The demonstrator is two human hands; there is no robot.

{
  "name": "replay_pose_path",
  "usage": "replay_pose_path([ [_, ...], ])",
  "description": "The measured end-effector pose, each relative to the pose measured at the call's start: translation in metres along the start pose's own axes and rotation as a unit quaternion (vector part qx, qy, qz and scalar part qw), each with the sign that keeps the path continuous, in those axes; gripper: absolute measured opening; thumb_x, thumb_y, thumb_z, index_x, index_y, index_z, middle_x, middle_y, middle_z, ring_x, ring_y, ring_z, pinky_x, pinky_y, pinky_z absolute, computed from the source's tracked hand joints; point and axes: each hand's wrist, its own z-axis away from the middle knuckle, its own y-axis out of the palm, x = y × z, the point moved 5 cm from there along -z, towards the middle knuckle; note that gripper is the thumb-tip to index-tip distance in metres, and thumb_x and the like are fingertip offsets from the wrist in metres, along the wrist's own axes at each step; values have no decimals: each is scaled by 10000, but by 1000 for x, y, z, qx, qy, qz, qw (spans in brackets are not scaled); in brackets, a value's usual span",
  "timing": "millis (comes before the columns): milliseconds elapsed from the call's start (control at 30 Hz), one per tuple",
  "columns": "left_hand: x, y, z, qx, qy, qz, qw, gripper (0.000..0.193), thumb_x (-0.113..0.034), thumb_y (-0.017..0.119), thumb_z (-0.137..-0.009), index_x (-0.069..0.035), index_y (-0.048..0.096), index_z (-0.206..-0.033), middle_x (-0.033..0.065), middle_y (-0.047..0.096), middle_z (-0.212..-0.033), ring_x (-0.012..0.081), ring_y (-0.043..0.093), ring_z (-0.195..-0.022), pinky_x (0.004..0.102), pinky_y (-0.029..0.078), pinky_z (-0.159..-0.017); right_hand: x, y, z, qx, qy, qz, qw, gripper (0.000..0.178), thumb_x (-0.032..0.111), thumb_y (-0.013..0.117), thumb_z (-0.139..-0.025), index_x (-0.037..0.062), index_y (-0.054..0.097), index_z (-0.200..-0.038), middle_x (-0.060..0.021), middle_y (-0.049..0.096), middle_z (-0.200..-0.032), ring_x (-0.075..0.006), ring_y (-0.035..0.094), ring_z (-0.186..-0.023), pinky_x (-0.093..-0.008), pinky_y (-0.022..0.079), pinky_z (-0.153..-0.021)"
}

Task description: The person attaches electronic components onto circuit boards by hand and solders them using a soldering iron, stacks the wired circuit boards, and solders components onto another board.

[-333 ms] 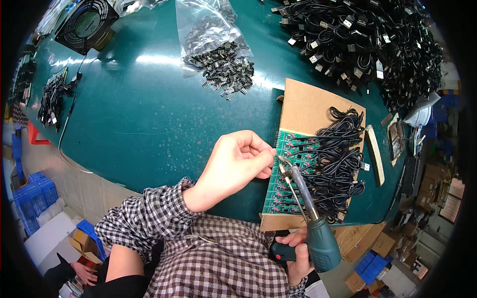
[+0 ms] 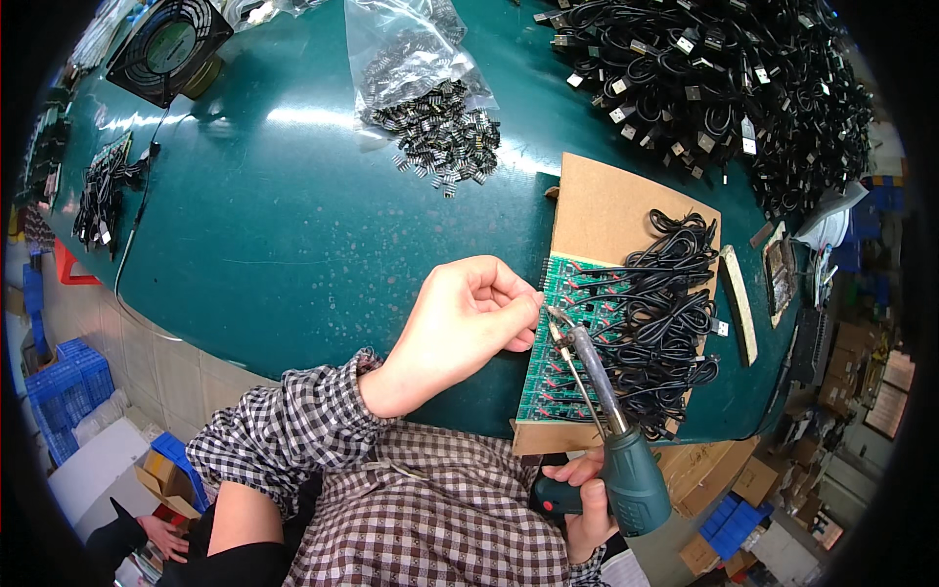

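My left hand (image 2: 458,315) is closed in a pinch at the left edge of a green circuit board panel (image 2: 541,386); whatever sits between thumb and forefinger is too small or hidden to name. My right hand (image 2: 587,504) grips the handle of a dark green soldering gun (image 2: 634,479). Its metal barrel slants up and left, and the tip is at the board close to my left fingertips. A thin feed tube runs alongside the barrel. Coiled black cables (image 2: 665,293) lie over the board's right side, their wire ends reaching onto it. Under the board is a brown cardboard sheet (image 2: 606,210).
Loose small black connectors (image 2: 445,142) spill from a clear plastic bag (image 2: 406,59). A large heap of black USB cables (image 2: 694,78) fills the far right. A small fan (image 2: 171,49) stands far left. At right lie a pale strip (image 2: 738,305) and a small tray (image 2: 780,274).
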Motion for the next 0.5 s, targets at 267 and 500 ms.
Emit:
replay_pose_path([
  [267, -1, 0, 1, 0, 0, 0, 1000, 164, -101, 589, -840, 55, 559, -876, 111, 620, -779, 137, 627, -670, 245, 541, -625, 4, -1, 0, -41, -39, -6, 998, 390, 246, 548, -833, -61, 418, -1034, -105, 453, -750, -198, 530, -665, -394, 559, -608],
  [500, -4, -3, 6, 9, -22, 41, 999, 191, -116, 547, -872, 59, 555, -947, 127, 617, -867, 144, 625, -728, 252, 534, -668, 9, 5, -14, -30, -92, -56, 994, 447, 345, 522, -842, -33, 394, -1044, -74, 455, -729, -170, 525, -666, -352, 558, -580],
])
